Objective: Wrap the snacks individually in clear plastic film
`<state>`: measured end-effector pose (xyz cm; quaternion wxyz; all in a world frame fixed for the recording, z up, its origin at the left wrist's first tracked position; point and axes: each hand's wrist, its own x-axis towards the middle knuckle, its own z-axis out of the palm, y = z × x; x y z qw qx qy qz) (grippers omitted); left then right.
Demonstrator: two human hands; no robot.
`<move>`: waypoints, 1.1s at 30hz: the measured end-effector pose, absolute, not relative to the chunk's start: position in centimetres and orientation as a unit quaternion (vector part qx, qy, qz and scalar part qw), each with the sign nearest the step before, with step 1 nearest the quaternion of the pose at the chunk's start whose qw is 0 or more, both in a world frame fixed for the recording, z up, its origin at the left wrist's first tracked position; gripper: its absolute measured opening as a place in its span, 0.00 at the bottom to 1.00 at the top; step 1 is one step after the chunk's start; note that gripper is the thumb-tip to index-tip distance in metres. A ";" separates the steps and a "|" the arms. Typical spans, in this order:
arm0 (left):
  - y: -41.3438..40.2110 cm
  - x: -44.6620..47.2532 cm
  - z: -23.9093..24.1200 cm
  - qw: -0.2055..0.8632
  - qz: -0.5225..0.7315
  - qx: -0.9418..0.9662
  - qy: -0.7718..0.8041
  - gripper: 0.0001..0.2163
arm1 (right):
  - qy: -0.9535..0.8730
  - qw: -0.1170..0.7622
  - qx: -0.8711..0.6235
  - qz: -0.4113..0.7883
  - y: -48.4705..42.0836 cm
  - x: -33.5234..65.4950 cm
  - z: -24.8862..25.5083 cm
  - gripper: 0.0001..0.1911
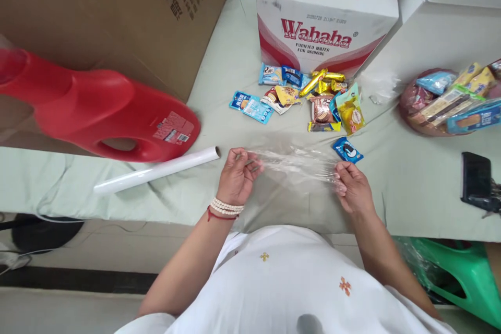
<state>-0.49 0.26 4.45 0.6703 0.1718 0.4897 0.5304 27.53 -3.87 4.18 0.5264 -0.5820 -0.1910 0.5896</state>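
A clear sheet of plastic film (pixel 295 167) is stretched between my two hands, low over the table's front part. My left hand (pixel 238 175), with beads at the wrist, pinches one end. The other end is gripped by the closed fingers of my right hand (pixel 352 185). Just behind the right fingertips lies a small blue snack packet (pixel 347 150). Farther back, several wrapped snacks (pixel 289 95) are spread in a loose pile. Whether the film is a flat sheet or a bag I cannot tell.
A white roll (pixel 156 171) lies at left beside a large red jug (pixel 117 109). Behind them stands a brown carton (pixel 117 15). At the back is a Wahaha water box (pixel 324 31). On the right are a snack-filled bowl (pixel 409 107) and a black phone-like object (pixel 475 177).
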 end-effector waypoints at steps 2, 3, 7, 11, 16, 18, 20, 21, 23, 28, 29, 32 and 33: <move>0.5 -1.1 4.3 0.635 0.532 0.187 0.528 0.22 | -0.178 0.521 -0.573 0.607 -3.8 28.0 4.2 0.23; 0.7 -1.4 4.2 0.621 0.527 0.200 0.545 0.21 | -0.175 0.516 -0.570 0.616 -3.7 28.2 4.2 0.23; 1.1 -2.1 4.3 0.626 0.449 0.193 0.607 0.20 | -0.175 0.503 -0.576 0.620 -3.3 27.9 3.2 0.24; -0.5 -0.9 4.9 0.697 0.400 0.162 0.572 0.28 | -0.166 0.518 -0.584 0.603 -2.9 26.6 2.5 0.26; -3.1 0.5 5.1 0.739 0.310 0.193 0.566 0.33 | -0.169 0.516 -0.591 0.597 -2.4 26.9 3.1 0.27; -2.8 -0.3 5.1 0.772 0.251 0.224 0.540 0.32 | -0.189 0.496 -0.593 0.605 -2.1 28.0 3.5 0.27; -1.8 -2.0 5.2 0.781 0.215 0.261 0.524 0.32 | -0.219 0.473 -0.590 0.616 -1.7 29.2 3.7 0.27; -1.3 -3.0 5.2 0.775 0.205 0.281 0.528 0.32 | -0.233 0.464 -0.591 0.617 -1.6 29.8 3.7 0.26; -0.4 -4.9 5.3 0.719 0.202 0.338 0.573 0.30 | -0.258 0.453 -0.605 0.602 -1.5 30.6 3.5 0.27; -1.4 -5.5 5.9 0.276 0.272 0.561 0.731 0.13 | -0.347 0.401 -0.666 0.524 -2.6 30.1 2.2 0.21; -2.1 -4.7 6.0 0.210 0.284 0.605 0.714 0.09 | -0.357 0.395 -0.669 0.518 -2.9 29.7 2.0 0.21; -4.0 -2.1 5.3 0.150 0.272 0.757 0.575 0.13 | -0.352 0.392 -0.670 0.523 -3.6 29.1 2.0 0.21; -4.5 -1.5 4.8 0.151 0.248 0.806 0.516 0.16 | -0.345 0.390 -0.671 0.527 -3.6 29.2 2.1 0.22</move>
